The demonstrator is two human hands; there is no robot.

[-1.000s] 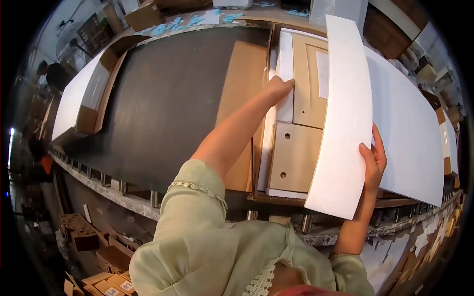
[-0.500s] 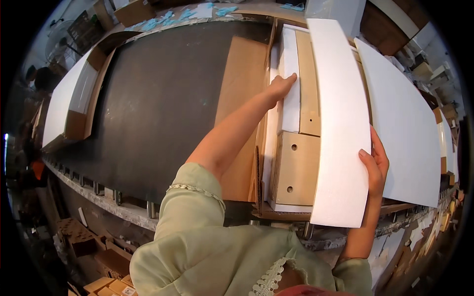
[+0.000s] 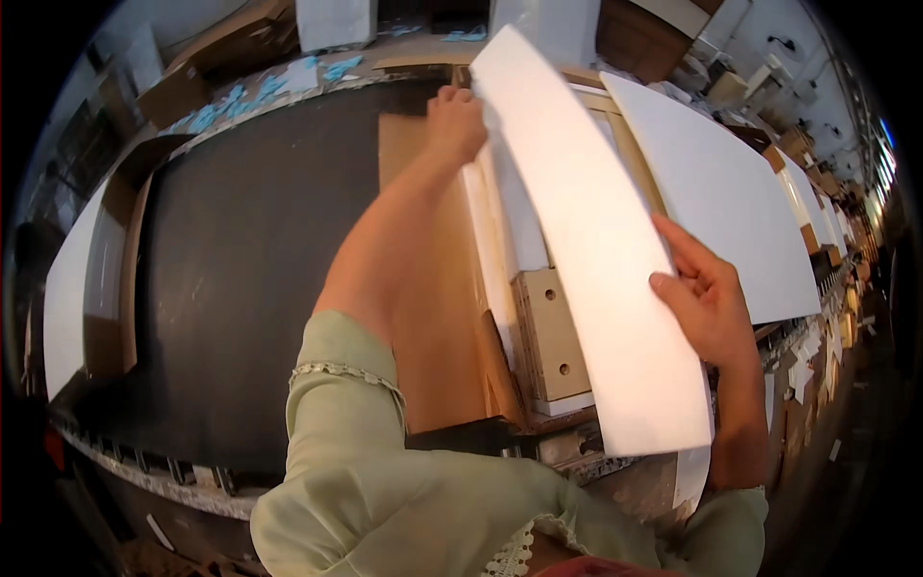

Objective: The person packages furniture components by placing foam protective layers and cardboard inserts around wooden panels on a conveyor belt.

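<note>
A long white foam sheet (image 3: 596, 260) lies slantwise above an open cardboard carton (image 3: 500, 370). My right hand (image 3: 707, 293) pinches its right edge, thumb on top and the other fingers partly hidden beneath. At the carton's far left side, my left hand (image 3: 457, 125) is closed with curled fingers beside the sheet's far end. What those fingers hold is hidden. Inside the carton, a light tan board (image 3: 553, 332) with two round holes shows left of the sheet, next to white foam (image 3: 519, 221). The sheet covers much of the contents.
A brown carton flap (image 3: 428, 317) spreads left over a dark conveyor belt (image 3: 240, 269). Another carton with a white sheet (image 3: 77, 279) stands at far left. Right of the open carton lies a large white panel (image 3: 721, 202). Blue scraps (image 3: 226, 106) lie beyond the belt.
My left hand has moved from the white foam inside the carton to its far left side, fingers now curled. The foam sheet has tilted, its far end swinging left. The head view has shifted.
</note>
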